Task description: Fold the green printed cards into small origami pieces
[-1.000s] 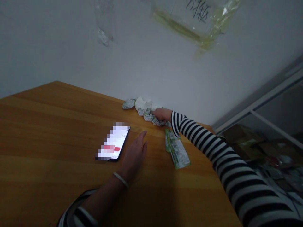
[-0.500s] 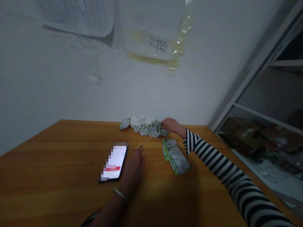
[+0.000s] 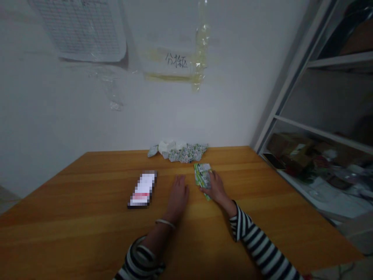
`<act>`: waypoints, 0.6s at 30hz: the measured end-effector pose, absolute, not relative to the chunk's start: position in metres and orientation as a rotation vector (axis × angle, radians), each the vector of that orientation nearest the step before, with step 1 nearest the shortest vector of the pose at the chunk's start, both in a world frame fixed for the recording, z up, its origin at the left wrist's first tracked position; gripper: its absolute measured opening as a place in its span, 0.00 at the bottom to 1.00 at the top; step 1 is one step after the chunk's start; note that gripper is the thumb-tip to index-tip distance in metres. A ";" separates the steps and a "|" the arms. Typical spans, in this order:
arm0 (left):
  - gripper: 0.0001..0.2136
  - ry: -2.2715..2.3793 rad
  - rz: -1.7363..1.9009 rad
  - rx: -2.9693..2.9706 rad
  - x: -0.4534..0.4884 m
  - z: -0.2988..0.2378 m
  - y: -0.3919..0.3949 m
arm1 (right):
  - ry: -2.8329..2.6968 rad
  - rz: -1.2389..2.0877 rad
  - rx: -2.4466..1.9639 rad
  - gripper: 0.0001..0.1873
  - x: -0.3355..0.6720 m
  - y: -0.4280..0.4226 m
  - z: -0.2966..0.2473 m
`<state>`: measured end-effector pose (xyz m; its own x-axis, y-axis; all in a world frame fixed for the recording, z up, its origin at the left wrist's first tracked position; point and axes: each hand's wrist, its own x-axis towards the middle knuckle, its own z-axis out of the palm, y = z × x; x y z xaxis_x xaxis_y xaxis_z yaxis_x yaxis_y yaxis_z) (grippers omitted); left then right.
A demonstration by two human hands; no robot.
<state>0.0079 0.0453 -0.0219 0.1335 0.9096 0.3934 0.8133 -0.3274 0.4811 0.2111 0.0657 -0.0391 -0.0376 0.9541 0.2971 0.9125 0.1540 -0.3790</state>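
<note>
My left hand lies flat on the wooden table with its fingers stretched forward, holding nothing. A light band circles that wrist. To its right, my right hand reaches over a few flat green-and-white printed packets, thumb on the near left side and fingers on the right side. The hand covers part of them, and they overlap each other. Left of my left hand lies a phone with a lit, blurred-out screen.
A crumpled heap of white and green-speckled pieces lies along the table's back edge by the wall. Taped papers hang on the wall. On the right, a shelf unit holds boxes and clutter.
My right hand has come back from the speckled heap to the green-and-white packets and closed around them. My left hand stays flat near the phone. The camera view has shifted slightly.
</note>
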 end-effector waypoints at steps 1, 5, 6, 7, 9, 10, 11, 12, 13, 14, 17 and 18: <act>0.20 1.690 0.951 2.263 0.018 -0.024 0.045 | -1.916 0.118 -1.760 0.46 0.210 0.064 -0.042; 0.23 1.580 0.931 2.271 0.049 -0.025 0.047 | -1.815 0.115 -1.707 0.44 0.207 0.060 -0.050; 0.24 1.555 0.927 2.263 0.055 -0.025 0.048 | -1.815 0.112 -1.696 0.43 0.206 0.059 -0.051; 0.24 1.533 0.920 2.254 0.059 -0.024 0.049 | -1.814 0.108 -1.691 0.42 0.206 0.058 -0.051; 0.24 1.535 0.898 2.242 0.066 -0.023 0.052 | -1.805 0.092 -1.691 0.39 0.205 0.056 -0.051; 0.23 1.537 0.889 2.233 0.068 -0.023 0.053 | -1.799 0.083 -1.695 0.38 0.204 0.056 -0.051; 0.22 1.542 0.882 2.220 0.070 -0.023 0.055 | -1.793 0.074 -1.698 0.37 0.204 0.055 -0.050; 0.21 1.545 0.878 2.206 0.071 -0.024 0.056 | -1.788 0.069 -1.701 0.36 0.204 0.055 -0.050; 0.21 1.544 0.876 2.193 0.073 -0.024 0.058 | -1.786 0.068 -1.702 0.36 0.204 0.055 -0.049; 0.21 1.541 0.874 2.182 0.074 -0.024 0.059 | -1.783 0.073 -1.702 0.36 0.204 0.055 -0.049; 0.21 1.501 0.880 2.152 0.075 -0.026 0.061 | -1.762 0.109 -1.689 0.36 0.206 0.056 -0.050; 0.22 1.482 0.892 2.133 0.075 -0.027 0.061 | -1.754 0.127 -1.682 0.36 0.206 0.056 -0.051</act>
<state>0.0749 0.0613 -0.0266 0.2372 0.9310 0.2774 0.6806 -0.3630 0.6364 0.2063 0.0559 -0.0509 0.0812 0.9107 0.4050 0.8426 0.1543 -0.5159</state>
